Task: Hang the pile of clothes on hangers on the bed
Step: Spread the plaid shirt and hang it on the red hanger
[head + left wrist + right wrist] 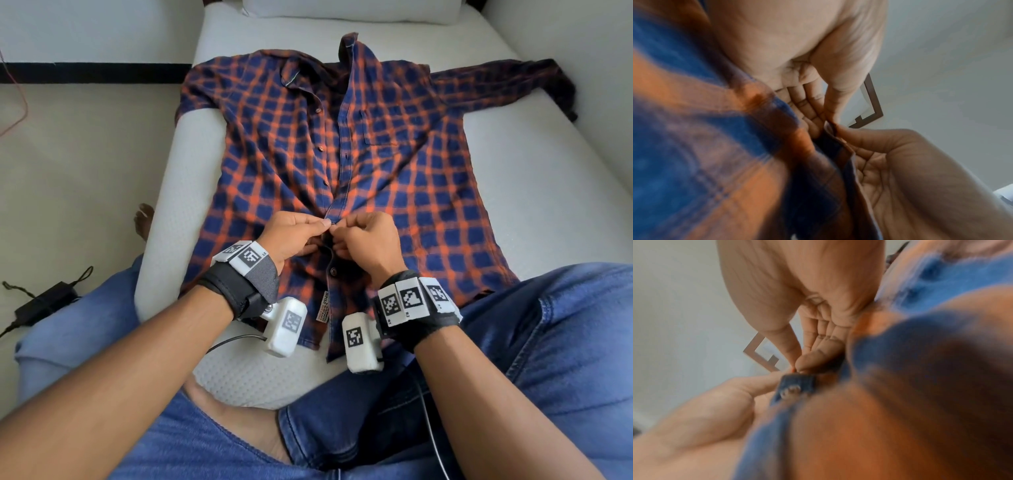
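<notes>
While spread flat on the white bed (534,178), plaid shirt (383,154) pinched at the front placket, low near the hem, by left hand (291,236) and right hand (368,245), fingertips clamped together on the cloth.

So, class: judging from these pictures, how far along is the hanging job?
Done: the plaid shirt lies spread face-up on the bed. In hand: the left hand and right hand pinch its front placket at a button near the hem. Left: upper buttons sit unfastened, and no hanger is in view.
</notes>
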A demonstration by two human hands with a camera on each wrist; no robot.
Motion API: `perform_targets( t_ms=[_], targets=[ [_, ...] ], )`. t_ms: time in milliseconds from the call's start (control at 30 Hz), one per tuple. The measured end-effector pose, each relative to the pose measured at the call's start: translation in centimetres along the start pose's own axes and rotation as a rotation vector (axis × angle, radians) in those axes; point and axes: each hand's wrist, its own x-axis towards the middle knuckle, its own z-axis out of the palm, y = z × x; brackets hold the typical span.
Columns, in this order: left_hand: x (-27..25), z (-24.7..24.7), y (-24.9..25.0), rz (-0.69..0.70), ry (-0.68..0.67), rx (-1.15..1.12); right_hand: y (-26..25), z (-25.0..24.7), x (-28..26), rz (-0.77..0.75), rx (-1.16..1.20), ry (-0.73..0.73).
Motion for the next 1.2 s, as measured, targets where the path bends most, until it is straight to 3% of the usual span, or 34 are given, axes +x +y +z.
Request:
perform_targets(
  t_ms=[100,167,333,400,467,533,600,967,1067,1200],
  targets=[
    [-0.6,-0.5,0.8,0.039,-0.029,0.060,-1.5,-1.2,-0.4,0.071,0.244,-0.163],
    [-1.1,-1.0,1.3,0.088,-0.023,0.141,-2.2,-1.9,-0.5,0.091,0.262,-0.264],
    [-2.6,-2.4,1.4,0.172,-0.071,0.553,-2.7,-1.8,-0.8,0.082,-0.152,-0.413],
    [-3.4,-2.4,1.5,0.217,-0.103,0.833,-2.4,-1.5,-0.7,-0.002,-0.304,-0.340],
    [-4.3,-1.8,1.5,0.232,-0.127,1.032,-2.4,-1.3,-0.5,-0.127,-0.365,-0.160],
    [-4.7,-1.2,1.4,0.206,-0.155,1.094,-2.6,-0.9,-0.4,-0.217,-0.360,-0.027],
    [-4.8,-0.8,1.3,0.187,-0.155,1.127,-2.4,-0.3,-0.6,-0.241,-0.394,-0.008],
    [-4.4,-1.1,1.4,0.065,-0.265,0.973,-1.4,1.4,-0.6,-0.111,-0.775,0.052],
    [-4.2,-1.3,1.1,0.026,-0.262,0.914,-2.2,1.4,-0.3,-0.092,-0.783,0.064],
    [-4.2,-2.0,3.0,0.070,-0.245,1.013,-2.1,0.4,1.0,0.005,-0.654,0.084]
  ],
)
